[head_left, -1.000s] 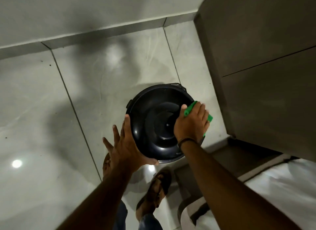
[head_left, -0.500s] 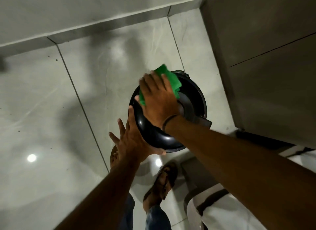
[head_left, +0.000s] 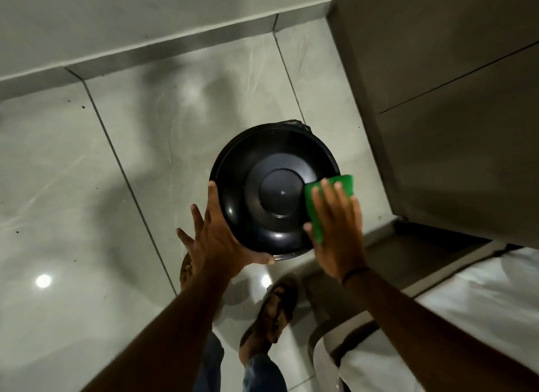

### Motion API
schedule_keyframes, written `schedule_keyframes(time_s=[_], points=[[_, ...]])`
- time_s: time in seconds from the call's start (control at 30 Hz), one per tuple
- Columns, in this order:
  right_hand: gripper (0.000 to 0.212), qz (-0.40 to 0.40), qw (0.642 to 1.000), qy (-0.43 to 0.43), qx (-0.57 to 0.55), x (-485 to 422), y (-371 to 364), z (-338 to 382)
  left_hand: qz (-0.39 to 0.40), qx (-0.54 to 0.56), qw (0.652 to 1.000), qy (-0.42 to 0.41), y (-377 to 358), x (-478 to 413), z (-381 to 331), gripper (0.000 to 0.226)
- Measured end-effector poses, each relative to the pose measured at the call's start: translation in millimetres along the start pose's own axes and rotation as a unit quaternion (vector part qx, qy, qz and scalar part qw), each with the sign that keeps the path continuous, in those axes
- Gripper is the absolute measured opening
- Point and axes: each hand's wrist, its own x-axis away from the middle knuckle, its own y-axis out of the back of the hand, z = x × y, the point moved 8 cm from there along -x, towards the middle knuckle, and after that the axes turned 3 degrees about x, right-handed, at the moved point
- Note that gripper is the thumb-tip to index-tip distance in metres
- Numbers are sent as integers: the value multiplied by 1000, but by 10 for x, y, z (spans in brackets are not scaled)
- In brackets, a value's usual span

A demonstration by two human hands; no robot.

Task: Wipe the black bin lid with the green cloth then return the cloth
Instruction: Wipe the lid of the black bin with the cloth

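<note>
The round black bin lid (head_left: 262,187) sits on top of the bin on the tiled floor, its raised centre disc facing up. My left hand (head_left: 215,243) cups the lid's near-left rim, fingers spread and thumb under the front edge. My right hand (head_left: 338,231) lies flat on the lid's right side, pressing the green cloth (head_left: 320,196) against it. The cloth shows beyond my fingertips and beside my thumb; the rest is hidden under my palm.
A grey cabinet (head_left: 452,114) stands close on the right of the bin. A skirting and wall (head_left: 145,27) run behind. My sandalled feet (head_left: 271,313) are just below the bin. A white cloth-covered surface (head_left: 466,318) fills the lower right.
My right hand has swept the green cloth from the lid's right side to its far-left top and back down to the right side. The left hand has kept holding the rim.
</note>
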Motion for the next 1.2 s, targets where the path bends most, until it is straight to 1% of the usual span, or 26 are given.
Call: schedule_keyframes(time_s=[0.03, 0.07, 0.1, 0.13, 0.17, 0.23, 0.27, 0.33, 0.37, 0.4, 0.47, 0.5, 0.53, 0.57, 0.6, 0.67, 0.73, 0.77, 0.83, 0.87, 0.93, 1.0, 1.03, 1.1, 1.17, 1.2], points=[[73, 4, 995, -78, -60, -152, 45, -223, -1, 2, 1000, -5, 4, 3, 7, 193], [71, 5, 982, -142, -128, -355, 95, -363, -2, 4, 1000, -9, 12, -9, 3, 192], [70, 2, 967, -179, -183, -569, 139, -410, -3, 6, 1000, -11, -3, -4, 3, 192], [69, -2, 961, -189, -200, -794, 188, -351, -5, 6, 1000, -12, -8, 2, 0, 192], [69, -4, 971, -169, -167, -993, 232, -208, -9, 9, 1000, -8, -7, 13, -5, 191], [69, -24, 994, -88, -60, -1247, 296, 244, -18, 11, 1000, 6, 2, 28, -23, 192], [68, -36, 998, -49, -23, -1273, 302, 482, -21, 9, 1000, 15, 0, 33, -32, 194], [70, -53, 998, 37, 11, -1134, 230, 947, -23, -2, 999, 30, -6, 26, -33, 196], [72, -56, 995, 79, 10, -968, 153, 1138, -24, -7, 999, 33, -15, 26, -31, 193], [73, -52, 991, 120, 8, -759, 58, 1286, -27, -9, 999, 27, -23, 28, -26, 186], [75, -42, 982, 183, 17, -309, -122, 1388, -49, -13, 999, 6, -15, 41, -19, 161], [75, -44, 978, 202, 20, -108, -194, 1339, -58, -11, 998, 7, -8, 41, -9, 155], [76, -45, 977, 207, 22, 75, -251, 1223, -58, -6, 998, 18, -7, 38, -2, 157], [80, -45, 980, 195, 22, 229, -296, 1044, -51, 0, 998, 28, -14, 38, 0, 165], [86, -44, 985, 167, 22, 358, -335, 828, -42, 5, 998, 35, -23, 36, -3, 176], [94, -39, 997, 67, 11, 532, -378, 357, -32, 14, 999, 30, -6, 26, -4, 189], [85, -35, 996, -57, -53, 525, -353, -37, -39, 20, 999, 4, -8, 14, 8, 188], [78, -43, 988, -114, -98, 438, -323, -163, -45, 23, 999, -7, -21, 6, 14, 185], [70, -75, 957, -217, -177, 199, -232, -289, -46, 28, 999, -11, -64, 9, 31, 186], [69, -94, 934, -277, -206, 111, -181, -302, -45, 27, 999, -7, -85, 16, 25, 188], [71, -108, 873, -409, -242, 50, -140, -203, -53, 18, 998, -3, -96, 22, 28, 188], [76, -95, 812, -513, -263, 75, -114, 84, -55, 23, 998, 5, -82, 10, 16, 185], [78, -87, 793, -539, -269, 93, -91, 278, -60, 35, 998, 6, -74, 43, 10, 180], [80, -68, 770, -560, -298, 91, -50, 663, -76, 38, 996, 1, -86, 75, 37, 156], [79, -44, 771, -543, -330, 23, -45, 970, -75, 52, 996, 11, -91, -8, 89, 137], [77, -24, 782, -519, -343, 0, 14, 1141, -74, 48, 996, 20, -60, -62, 109, 131]])
